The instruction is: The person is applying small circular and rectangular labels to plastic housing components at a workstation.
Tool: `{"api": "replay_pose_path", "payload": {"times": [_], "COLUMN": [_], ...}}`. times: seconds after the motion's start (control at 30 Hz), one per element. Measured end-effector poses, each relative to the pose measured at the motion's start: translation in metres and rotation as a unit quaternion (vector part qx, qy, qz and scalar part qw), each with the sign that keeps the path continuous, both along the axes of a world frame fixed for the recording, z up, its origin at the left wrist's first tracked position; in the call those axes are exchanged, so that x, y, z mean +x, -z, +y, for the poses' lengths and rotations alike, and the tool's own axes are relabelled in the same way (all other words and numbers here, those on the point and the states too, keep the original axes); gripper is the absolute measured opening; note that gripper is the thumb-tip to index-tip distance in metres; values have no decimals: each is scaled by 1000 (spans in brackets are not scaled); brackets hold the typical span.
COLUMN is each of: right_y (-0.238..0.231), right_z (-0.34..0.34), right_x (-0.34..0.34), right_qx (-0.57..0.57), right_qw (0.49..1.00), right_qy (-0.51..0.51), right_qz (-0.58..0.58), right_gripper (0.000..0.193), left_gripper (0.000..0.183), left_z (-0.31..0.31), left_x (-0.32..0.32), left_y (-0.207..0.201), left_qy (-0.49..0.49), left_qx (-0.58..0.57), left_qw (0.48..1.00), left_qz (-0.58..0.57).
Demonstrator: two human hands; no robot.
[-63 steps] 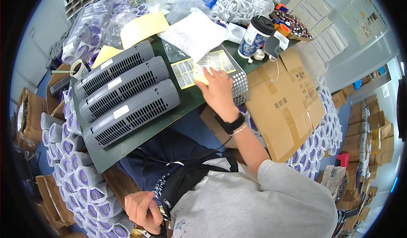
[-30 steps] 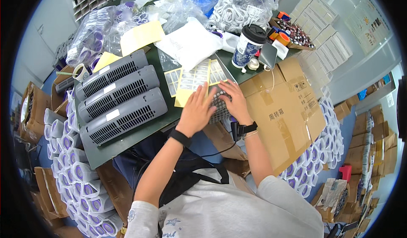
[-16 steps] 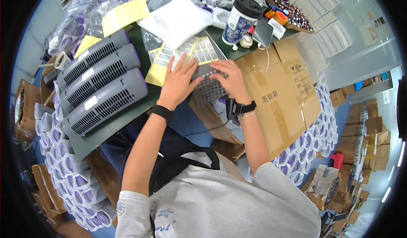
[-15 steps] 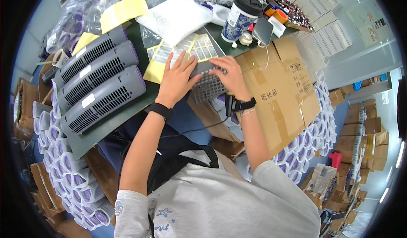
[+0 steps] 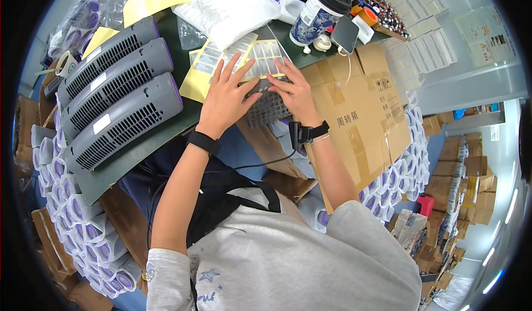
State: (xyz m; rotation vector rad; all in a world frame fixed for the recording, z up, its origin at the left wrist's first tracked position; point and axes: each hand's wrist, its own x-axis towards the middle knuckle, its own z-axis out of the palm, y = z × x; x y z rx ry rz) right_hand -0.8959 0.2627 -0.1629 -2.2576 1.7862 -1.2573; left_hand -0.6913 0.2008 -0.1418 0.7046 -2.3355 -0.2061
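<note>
I have the left hand (image 5: 224, 99) spread open, fingers over yellow-backed label sheets (image 5: 265, 52) | right hand (image 5: 296, 96) bent at their near right side; I can't tell whether it pinches | sheets lie between white packet (image 5: 228, 13), far, and grey perforated piece (image 5: 266, 111), near | three slotted grey housings (image 5: 117, 90) left

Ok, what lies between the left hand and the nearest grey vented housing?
In the head view, the yellow margin of a label sheet and green tabletop separate the left hand from that housing.
</note>
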Motion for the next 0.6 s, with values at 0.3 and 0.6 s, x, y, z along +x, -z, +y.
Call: {"api": "replay_pose_path", "payload": {"times": [0.3, 0.6], "right_y": [-16, -35], "right_z": [-3, -10], "right_x": [3, -1], "right_qx": [97, 131], "right_qw": [995, 987], "right_qy": [-28, -37], "right_qz": [10, 84], "right_gripper": [50, 42], "left_gripper": [51, 53], "left_z": [-1, -3], "left_x": [-4, 2], "left_y": [5, 9], "left_qy": [-120, -40], "left_qx": [-3, 9], "left_qw": [992, 997], "left_qz": [-47, -65]}}
